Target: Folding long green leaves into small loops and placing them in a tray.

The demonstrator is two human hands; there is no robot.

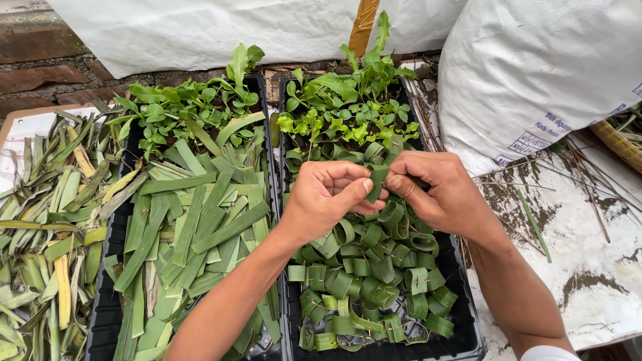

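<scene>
- There is one view only, from a camera worn on the person's head; no second view shares the scene.
- It looks steeply down and forward, along both forearms, which enter from the bottom edge.
- It sits close: the left hand (329, 198) and right hand (438, 192) meet near the middle of the frame and fill a good part of it.
- Directly beneath the hands lies a black tray (461, 337); another black tray (100, 314) lies to the left of the left hand.
- Beyond the hands, at the top edge, the view ends at a white sheet (200, 30), with a white sack (535, 73) past the right hand.
</scene>
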